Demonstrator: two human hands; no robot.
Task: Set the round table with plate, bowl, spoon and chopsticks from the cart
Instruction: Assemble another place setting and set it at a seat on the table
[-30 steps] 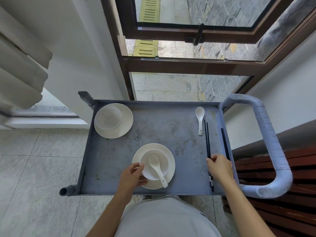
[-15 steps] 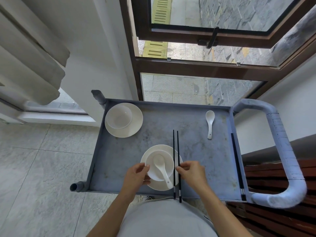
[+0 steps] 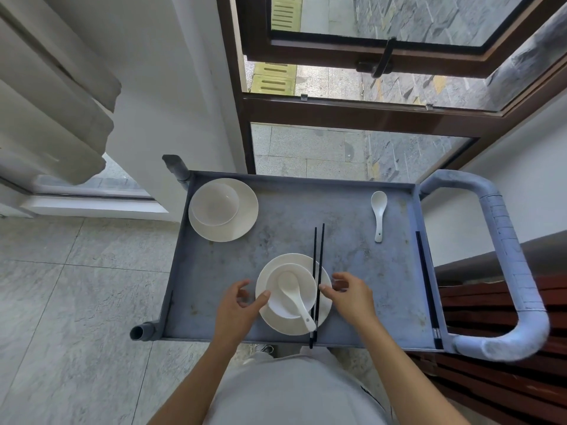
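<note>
The left hand [image 3: 236, 305] and right hand [image 3: 349, 294] are curving open, holding nothing, either side of the plate [image 3: 294, 259] on the cart [image 3: 368, 286], bowl [image 3: 306, 286] and spoon [image 3: 293, 289] sitting between the fingers, chopsticks [image 3: 319, 256] lying at the right fingertips: slick, brittle china, probably wanting under-rim grips.

White bowl [image 3: 276, 305] with spoon [image 3: 291, 288] inside sits on plate [image 3: 293, 259], cart [image 3: 368, 271] front edge; black chopsticks [image 3: 314, 256] lie across plate's right rim.

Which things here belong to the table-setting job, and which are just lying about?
In hand: near plate, near bowl, spoon in the bowl, chopsticks across the plate, cart.
Lying about: far plate, far bowl, loose spoon, chopsticks at the cart's right edge, curtain, bench.
</note>
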